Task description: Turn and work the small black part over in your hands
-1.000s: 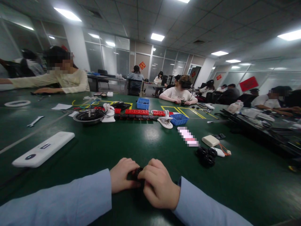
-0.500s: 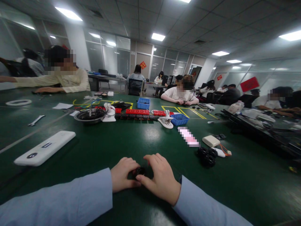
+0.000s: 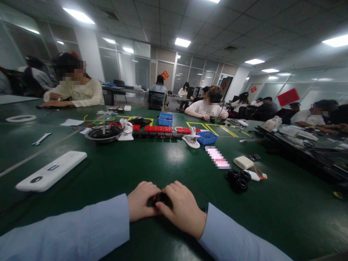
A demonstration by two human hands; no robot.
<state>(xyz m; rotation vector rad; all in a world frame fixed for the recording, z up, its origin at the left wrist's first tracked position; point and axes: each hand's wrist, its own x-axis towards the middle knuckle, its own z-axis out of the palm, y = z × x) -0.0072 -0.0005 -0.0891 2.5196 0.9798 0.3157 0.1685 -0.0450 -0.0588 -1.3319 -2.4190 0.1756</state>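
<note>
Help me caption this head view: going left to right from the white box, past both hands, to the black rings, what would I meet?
White box → left hand → black part → right hand → black rings.

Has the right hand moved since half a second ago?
Yes. Judged against the white plastic clamp, the right hand has shifted slightly left and lower in view, its fingers curling over the black round part.
</note>
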